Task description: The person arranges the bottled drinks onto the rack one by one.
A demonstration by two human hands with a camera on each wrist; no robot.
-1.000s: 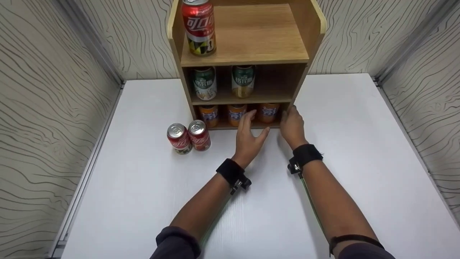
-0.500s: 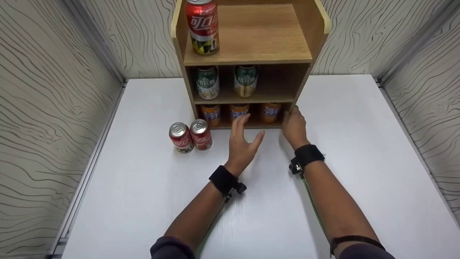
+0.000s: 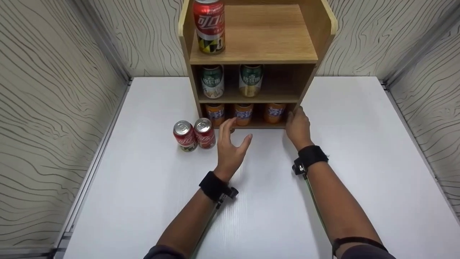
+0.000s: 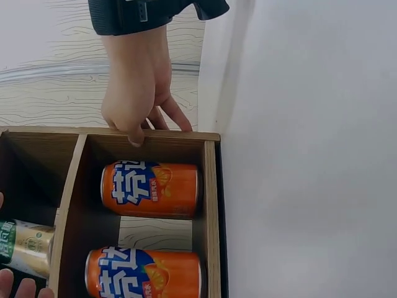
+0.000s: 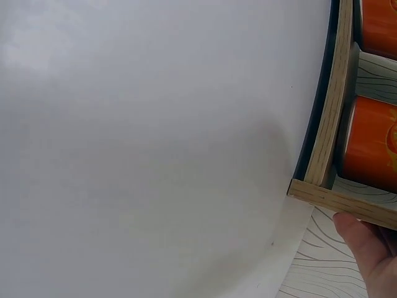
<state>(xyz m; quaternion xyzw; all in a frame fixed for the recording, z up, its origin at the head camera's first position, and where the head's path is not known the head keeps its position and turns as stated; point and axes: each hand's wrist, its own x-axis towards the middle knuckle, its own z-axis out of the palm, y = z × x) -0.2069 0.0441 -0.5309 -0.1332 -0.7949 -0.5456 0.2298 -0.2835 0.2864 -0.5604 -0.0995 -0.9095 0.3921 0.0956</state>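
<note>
My left hand (image 3: 229, 154) hovers in front of the shelf, holding nothing, its thumb spread from the lightly bent fingers. Just left of it two red cola cans (image 3: 206, 136) stand side by side on the table. My right hand (image 3: 299, 129) grips the lower right side panel of the wooden shelf (image 3: 253, 59); in the left wrist view its thumb (image 4: 136, 135) hooks over the panel's edge. Orange soda cans (image 3: 243, 115) fill the bottom level, three in a row. Two green-topped cans (image 3: 251, 81) stand on the middle level, left and centre. Another red cola can (image 3: 210, 28) stands top left.
The white table (image 3: 266, 208) carries the shelf near its back edge. Wood-grain patterned panels (image 3: 46, 118) enclose it at the back and both sides. A black wristband with a small camera sits on each wrist, and a thin green cable (image 3: 316, 208) runs along the right forearm.
My left hand has drawn back from the bottom level and moved left, toward the two red cans. My right hand keeps its place on the shelf's side. The head view has shifted slightly.
</note>
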